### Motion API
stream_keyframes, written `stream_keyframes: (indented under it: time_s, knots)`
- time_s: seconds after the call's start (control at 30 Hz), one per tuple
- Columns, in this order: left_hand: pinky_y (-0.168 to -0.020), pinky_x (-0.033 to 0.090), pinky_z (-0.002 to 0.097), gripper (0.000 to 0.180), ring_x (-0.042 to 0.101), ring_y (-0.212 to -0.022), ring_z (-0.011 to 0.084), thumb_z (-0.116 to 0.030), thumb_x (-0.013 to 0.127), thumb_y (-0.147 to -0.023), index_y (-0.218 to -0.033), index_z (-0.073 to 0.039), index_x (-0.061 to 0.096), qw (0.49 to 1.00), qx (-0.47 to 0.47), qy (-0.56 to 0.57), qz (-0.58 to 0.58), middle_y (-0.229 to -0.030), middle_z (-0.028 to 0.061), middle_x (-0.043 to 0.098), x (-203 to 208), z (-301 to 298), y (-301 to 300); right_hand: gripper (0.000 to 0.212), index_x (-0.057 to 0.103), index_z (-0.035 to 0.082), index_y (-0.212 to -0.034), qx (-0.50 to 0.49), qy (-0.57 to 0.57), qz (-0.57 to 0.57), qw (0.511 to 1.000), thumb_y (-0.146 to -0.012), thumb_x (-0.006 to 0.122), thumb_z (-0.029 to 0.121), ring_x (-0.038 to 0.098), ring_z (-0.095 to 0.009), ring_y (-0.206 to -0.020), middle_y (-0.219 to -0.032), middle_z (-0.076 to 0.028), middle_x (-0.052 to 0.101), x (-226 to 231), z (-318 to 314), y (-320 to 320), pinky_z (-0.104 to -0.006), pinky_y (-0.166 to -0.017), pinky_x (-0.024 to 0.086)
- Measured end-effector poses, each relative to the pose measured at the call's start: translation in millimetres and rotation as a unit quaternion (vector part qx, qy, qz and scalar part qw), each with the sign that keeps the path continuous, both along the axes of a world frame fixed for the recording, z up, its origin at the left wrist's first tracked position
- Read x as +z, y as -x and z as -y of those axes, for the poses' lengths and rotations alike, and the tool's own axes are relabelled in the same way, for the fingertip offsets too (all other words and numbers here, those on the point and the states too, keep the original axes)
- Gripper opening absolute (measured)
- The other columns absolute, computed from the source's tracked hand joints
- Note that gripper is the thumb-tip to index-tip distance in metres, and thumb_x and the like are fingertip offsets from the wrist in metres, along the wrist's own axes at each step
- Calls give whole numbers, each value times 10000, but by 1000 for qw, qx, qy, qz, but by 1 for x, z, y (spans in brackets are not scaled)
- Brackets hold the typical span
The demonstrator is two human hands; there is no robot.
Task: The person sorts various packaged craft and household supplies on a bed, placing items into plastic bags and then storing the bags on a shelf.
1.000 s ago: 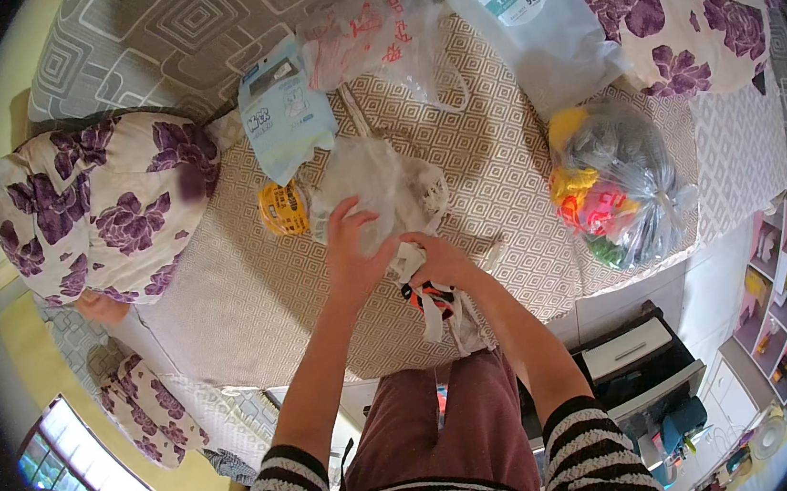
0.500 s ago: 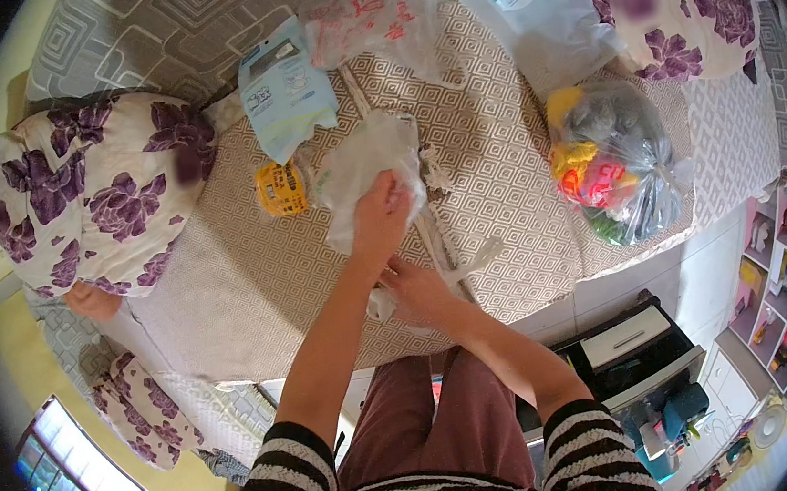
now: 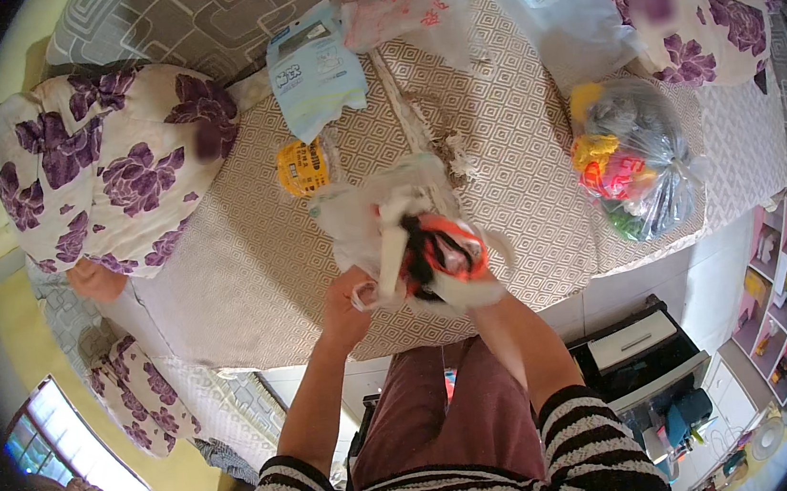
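In front of me a white plastic bag [image 3: 353,221] gapes over the sofa's edge. Its mouth shows a blurred bundle of orange and black things [image 3: 442,255] whose kind I cannot make out. My left hand [image 3: 347,306] is closed on the bag's near left rim, where a loop of white plastic [image 3: 375,295] sticks out. My right hand reaches the bag's right side, its fingers covered by the plastic and smeared by motion. Just beyond the bag, to the left, is a clear round pack with a yellow label [image 3: 301,167].
A pale blue pouch [image 3: 318,76], a clear bag with red print [image 3: 402,5] and a translucent pack [image 3: 546,9] lie farther back. At right sits a knotted clear bag of colourful items [image 3: 634,158]. Floral cushions [image 3: 117,169] flank the patterned sofa cover [image 3: 523,203].
My hands have moved apart, the left one to the bag's left rim. The bag's mouth has opened, exposing orange and black contents. The whole view has shifted slightly.
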State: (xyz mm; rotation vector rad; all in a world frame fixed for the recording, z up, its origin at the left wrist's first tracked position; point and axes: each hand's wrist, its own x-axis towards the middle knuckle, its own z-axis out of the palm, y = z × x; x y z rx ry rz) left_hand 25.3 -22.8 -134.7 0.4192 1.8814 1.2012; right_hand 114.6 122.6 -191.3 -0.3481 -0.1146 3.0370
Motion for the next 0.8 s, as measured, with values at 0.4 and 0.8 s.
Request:
stream_keyframes:
  time_s: [0.4, 0.8]
  knots:
    - [-551, 386, 266, 232, 472, -620, 124, -231, 572, -703, -687, -8, 509, 960, 89, -145, 222, -678, 39, 488, 18, 14, -22, 482, 425, 59, -1114, 139, -828, 314, 442, -661, 574, 126, 421, -320, -1027, -1062, -141, 479, -97, 28, 5, -387, -877, 338]
    - [-642, 404, 210, 249, 473, -687, 70, 44, 579, -659, -851, -73, 470, 969, 243, -43, 25, -747, -20, 469, 8, -4, 40, 590, 388, 45, -1175, 356, -753, 142, 534, -649, 605, 199, 414, -303, -1055, -1164, -138, 410, 8, -10, 24, -353, -890, 355]
